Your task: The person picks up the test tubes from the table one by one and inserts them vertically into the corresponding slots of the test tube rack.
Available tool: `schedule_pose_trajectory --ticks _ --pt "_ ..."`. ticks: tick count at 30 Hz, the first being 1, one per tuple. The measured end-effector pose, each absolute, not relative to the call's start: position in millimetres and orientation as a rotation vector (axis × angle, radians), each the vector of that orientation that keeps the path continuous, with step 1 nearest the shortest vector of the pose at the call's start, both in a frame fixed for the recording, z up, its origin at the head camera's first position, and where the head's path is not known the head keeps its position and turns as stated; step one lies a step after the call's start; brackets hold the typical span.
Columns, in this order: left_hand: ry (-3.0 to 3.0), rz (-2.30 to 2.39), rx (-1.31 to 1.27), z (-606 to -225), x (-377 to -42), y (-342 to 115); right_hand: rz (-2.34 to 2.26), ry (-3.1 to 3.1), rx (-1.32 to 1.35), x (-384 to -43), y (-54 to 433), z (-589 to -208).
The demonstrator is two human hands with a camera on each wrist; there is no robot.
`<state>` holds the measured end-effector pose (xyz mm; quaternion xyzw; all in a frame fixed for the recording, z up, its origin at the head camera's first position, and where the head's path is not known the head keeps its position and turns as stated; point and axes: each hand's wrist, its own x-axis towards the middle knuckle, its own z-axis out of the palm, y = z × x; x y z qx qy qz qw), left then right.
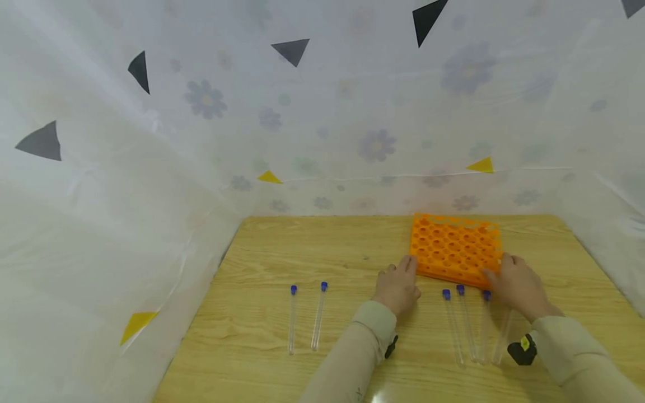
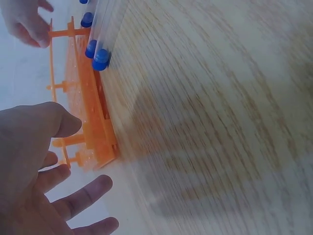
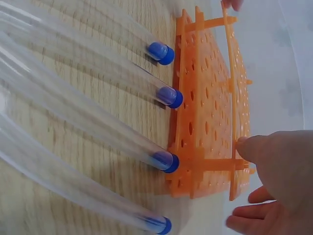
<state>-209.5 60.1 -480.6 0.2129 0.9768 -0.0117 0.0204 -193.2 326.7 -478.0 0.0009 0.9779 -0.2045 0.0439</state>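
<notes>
An orange test tube rack [image 1: 453, 246], its plates full of round holes, stands toward the back right of the table. My left hand [image 1: 397, 288] is at its left front corner, thumb beside the upper plate and the other fingers [image 2: 83, 196] spread and fairly straight. At the right end, my right hand [image 1: 519, 285] grips the rack, with the thumb on the upper plate [image 3: 239, 122] and the fingers beyond the edge. Several clear test tubes with blue caps [image 3: 166, 161] lie in front of the rack, caps toward it. The rightmost tube's cap is hidden by my right hand in the head view.
Two more blue-capped tubes, a left one [image 1: 292, 319] and a right one [image 1: 319, 316], lie apart on the left half of the wooden table [image 1: 242, 313]. A pale flowered sheet [image 1: 322, 129] stands behind and around the table.
</notes>
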Motion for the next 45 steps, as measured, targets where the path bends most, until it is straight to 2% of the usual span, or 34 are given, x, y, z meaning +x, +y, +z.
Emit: schedule_pose_trajectory --ticks 16,26,45 --pt "3.073 -0.084 0.676 -483.6 -210.8 37.2 -0.734 2.947 -0.045 -204.5 309.6 -489.7" --pt "3.140 -0.037 0.668 -495.9 -212.7 12.1 -0.786 2.924 -0.062 -213.9 283.5 -491.4" --pt "3.234 0.099 0.585 -492.0 -208.0 -32.1 -0.895 2.931 -0.133 -225.0 237.3 -497.4"
